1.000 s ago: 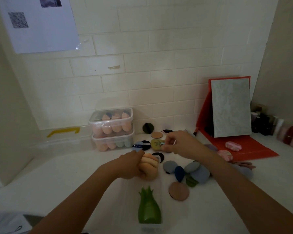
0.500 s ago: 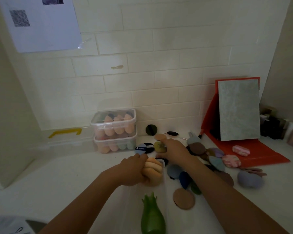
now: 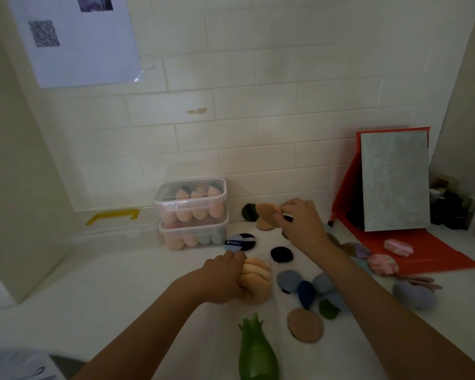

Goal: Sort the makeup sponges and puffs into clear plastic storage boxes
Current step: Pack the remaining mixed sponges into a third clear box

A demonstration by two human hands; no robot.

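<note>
My left hand (image 3: 225, 278) grips a stack of peach puffs (image 3: 255, 278) at mid-counter. My right hand (image 3: 299, 220) is farther back and pinches a tan round puff (image 3: 266, 212), lifted over another tan puff (image 3: 263, 225). Two stacked clear boxes (image 3: 192, 212) with lids hold peach and pale sponges by the wall. Loose puffs lie around: a black one (image 3: 281, 254), a blue and black one (image 3: 239, 241), several blue-grey ones (image 3: 288, 280), a brown disc (image 3: 305, 325) and pink ones (image 3: 381, 264).
A green bottle-shaped item (image 3: 255, 352) lies at the near edge. A red folder with a grey board (image 3: 395, 182) leans at the right, dark bottles (image 3: 455, 207) beyond it. A clear bin with a yellow handle (image 3: 113, 215) sits left of the boxes. The tiled wall is close behind.
My right hand has moved back from the olive puff and lifted a tan round puff near the wall. My left hand has kept its grip on the peach stack.
</note>
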